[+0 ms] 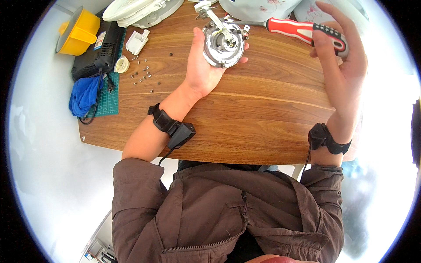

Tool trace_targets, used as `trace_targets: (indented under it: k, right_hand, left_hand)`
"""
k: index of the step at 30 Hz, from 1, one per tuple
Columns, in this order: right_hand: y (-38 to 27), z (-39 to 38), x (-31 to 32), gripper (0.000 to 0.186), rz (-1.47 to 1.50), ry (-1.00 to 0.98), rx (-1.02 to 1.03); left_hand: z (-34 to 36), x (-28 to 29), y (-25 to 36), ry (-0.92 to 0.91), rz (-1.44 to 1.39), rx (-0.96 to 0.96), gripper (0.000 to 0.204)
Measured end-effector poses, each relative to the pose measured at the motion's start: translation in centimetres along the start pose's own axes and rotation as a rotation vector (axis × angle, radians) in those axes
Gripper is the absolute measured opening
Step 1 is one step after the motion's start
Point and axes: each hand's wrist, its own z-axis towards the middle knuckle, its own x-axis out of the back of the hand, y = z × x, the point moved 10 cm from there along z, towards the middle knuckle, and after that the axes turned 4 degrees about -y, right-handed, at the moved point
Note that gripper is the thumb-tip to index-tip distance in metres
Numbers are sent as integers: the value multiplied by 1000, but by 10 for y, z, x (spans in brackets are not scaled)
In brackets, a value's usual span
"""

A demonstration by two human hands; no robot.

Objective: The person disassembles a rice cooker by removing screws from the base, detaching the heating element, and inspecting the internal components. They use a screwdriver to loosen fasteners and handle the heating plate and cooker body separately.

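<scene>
My left hand is turned palm up and closed round a round, shiny metal part. A white plastic lever crosses the top of that part, and small metal tabs stick out along its rim. Its exact kind I cannot make out. My right hand grips a screwdriver by the end of its red, white and black handle. The screwdriver lies nearly level, and its shaft points left to the part's far edge. Whether the tip touches a screw there is too small to tell.
Several small screws are scattered left of my left hand, near a cream ring and a white plastic piece. A black device, yellow container, blue cloth and green mat are further left. White housings stand behind.
</scene>
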Motion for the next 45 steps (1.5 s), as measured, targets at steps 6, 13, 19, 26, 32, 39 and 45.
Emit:
trace_targets:
  k: [6, 13, 19, 26, 32, 39, 45]
  right_hand:
    - [4, -1, -3, 52, 196, 45, 193]
    - [24, 5, 1, 50, 145, -194, 70]
    - [10, 0, 2, 53, -77, -26, 185]
    - [10, -2, -12, 66, 171, 115, 119]
    - [20, 0, -1, 48, 249, -20, 219]
    - [18, -1, -23, 46, 163, -237, 255]
    - [11, -4, -36, 46, 230, -283, 209]
  left_hand:
    - [0, 1, -1, -8, -27, -16, 75]
    - [0, -1, 1, -12, -23, -18, 75]
    - [2, -2, -1, -19, -26, -6, 75]
    - [1, 2, -2, -13, -68, 17, 77]
    - [2, -1, -2, -7, -66, 47, 86]
    - [0, 3, 1, 35, -98, 14, 78]
    - [0, -1, 1, 42, -85, 26, 81]
